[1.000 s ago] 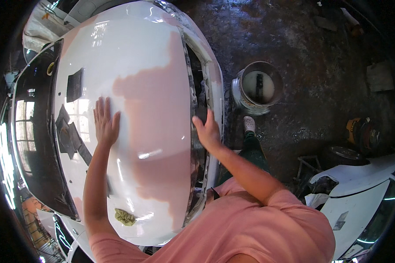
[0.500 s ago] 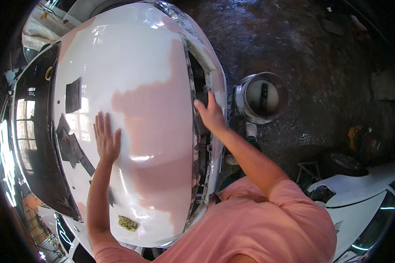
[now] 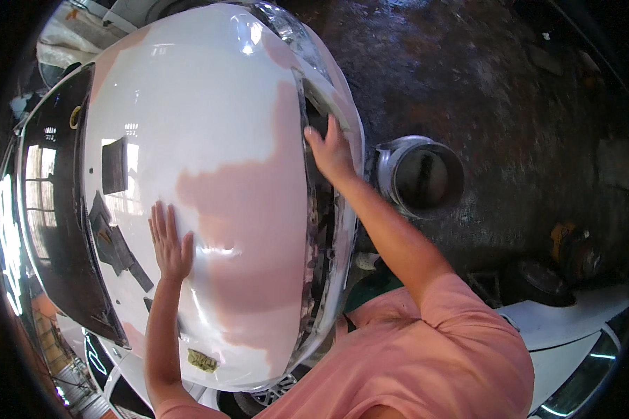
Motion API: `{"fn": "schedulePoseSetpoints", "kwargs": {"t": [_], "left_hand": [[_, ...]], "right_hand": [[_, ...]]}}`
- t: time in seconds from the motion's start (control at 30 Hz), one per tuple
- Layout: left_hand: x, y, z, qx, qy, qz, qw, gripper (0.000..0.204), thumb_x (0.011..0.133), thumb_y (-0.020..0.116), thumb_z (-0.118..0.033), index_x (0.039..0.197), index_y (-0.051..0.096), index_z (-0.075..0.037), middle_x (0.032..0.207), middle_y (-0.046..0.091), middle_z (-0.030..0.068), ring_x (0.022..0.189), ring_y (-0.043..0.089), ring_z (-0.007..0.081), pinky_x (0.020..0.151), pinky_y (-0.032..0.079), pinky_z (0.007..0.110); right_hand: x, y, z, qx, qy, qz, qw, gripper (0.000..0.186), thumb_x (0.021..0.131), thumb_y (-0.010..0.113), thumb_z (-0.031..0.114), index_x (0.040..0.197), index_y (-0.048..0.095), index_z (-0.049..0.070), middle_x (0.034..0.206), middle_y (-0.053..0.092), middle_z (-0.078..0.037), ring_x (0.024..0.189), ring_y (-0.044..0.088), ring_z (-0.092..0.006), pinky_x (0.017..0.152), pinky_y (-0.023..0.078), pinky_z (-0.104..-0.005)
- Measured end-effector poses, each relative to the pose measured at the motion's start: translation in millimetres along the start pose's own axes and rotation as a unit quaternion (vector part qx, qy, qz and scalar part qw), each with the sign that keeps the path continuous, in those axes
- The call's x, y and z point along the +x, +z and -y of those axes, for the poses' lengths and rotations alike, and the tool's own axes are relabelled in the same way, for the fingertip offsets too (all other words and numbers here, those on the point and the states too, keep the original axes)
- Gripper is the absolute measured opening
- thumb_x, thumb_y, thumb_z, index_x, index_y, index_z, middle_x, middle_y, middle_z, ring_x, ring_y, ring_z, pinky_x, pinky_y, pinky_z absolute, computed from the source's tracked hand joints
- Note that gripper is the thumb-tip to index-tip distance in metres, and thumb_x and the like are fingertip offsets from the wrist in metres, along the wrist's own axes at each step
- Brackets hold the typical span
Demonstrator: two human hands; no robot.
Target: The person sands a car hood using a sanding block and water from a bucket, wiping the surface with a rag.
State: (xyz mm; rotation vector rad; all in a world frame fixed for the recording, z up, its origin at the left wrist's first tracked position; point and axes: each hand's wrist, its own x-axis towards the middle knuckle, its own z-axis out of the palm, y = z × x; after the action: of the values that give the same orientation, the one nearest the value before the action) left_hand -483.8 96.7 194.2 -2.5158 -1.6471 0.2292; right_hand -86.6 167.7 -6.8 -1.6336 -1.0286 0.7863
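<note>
A white car hood [image 3: 203, 91] with dull pink patches spreads out beneath my arms. My left hand [image 3: 169, 246] lies flat on its white part, fingers stretched and holding nothing. Over the dark gap at the hood's front edge, my right hand [image 3: 330, 150] has its thumb and a finger apart; the other fingers are partly hidden. Close to the left hand, towards the windshield, lie a dark rectangular sheet [image 3: 115, 166] and several dark strips [image 3: 115, 244] that look like sandpaper. A crumpled olive-green cloth [image 3: 202, 360] rests on the hood's near corner.
A metal bucket [image 3: 458, 178] with cloudy liquid stands on the dark wet floor, right of the car. The dark windshield [image 3: 52, 202] borders the hood at left. At lower right are a tire [image 3: 541, 283] and white car panels [image 3: 569, 318].
My right hand has moved farther along the hood's front edge, away from my body. The left hand stays flat at about the same height on the hood. The whole view has shifted slightly.
</note>
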Motion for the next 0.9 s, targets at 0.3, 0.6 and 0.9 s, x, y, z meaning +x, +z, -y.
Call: {"fn": "schedulePoseSetpoints", "kwargs": {"t": [0.3, 0.6, 0.9], "left_hand": [[-11, 1, 6, 0.012, -0.023, 0.022, 0.999, 0.077, 0.11, 0.039, -0.052, 0.168, 0.026, -0.004, 0.173, 0.021, 0.0276, 0.161, 0.019, 0.0465, 0.13, 0.014, 0.061], [-3, -2, 7, -0.003, -0.006, 0.011, 1.0, 0.076, 0.11, 0.039, -0.051, 0.168, 0.027, -0.004, 0.173, 0.022, 0.0283, 0.161, 0.019, 0.048, 0.13, 0.015, 0.062], [-12, -7, 7, -0.013, -0.009, 0.009, 1.0, 0.076, 0.11, 0.042, -0.051, 0.168, 0.028, -0.004, 0.173, 0.023, 0.0275, 0.161, 0.02, 0.047, 0.13, 0.015, 0.061]], "right_hand": [[42, 15, -5, 0.07, 0.036, 0.075, 0.994, 0.07, 0.096, 0.069, 0.039, 0.149, 0.045, 0.0, 0.139, 0.059, -0.036, 0.131, 0.057, -0.052, 0.11, 0.045, -0.0561], [98, 25, -9, 0.037, -0.011, 0.046, 0.998, 0.061, 0.095, 0.07, 0.041, 0.135, 0.052, -0.001, 0.123, 0.068, -0.035, 0.118, 0.064, -0.0541, 0.101, 0.05, -0.0578], [48, 16, 10, 0.073, 0.017, 0.052, 0.996, 0.059, 0.098, 0.071, 0.038, 0.139, 0.055, -0.002, 0.131, 0.066, -0.03, 0.124, 0.063, -0.0483, 0.104, 0.049, -0.0506]]}}
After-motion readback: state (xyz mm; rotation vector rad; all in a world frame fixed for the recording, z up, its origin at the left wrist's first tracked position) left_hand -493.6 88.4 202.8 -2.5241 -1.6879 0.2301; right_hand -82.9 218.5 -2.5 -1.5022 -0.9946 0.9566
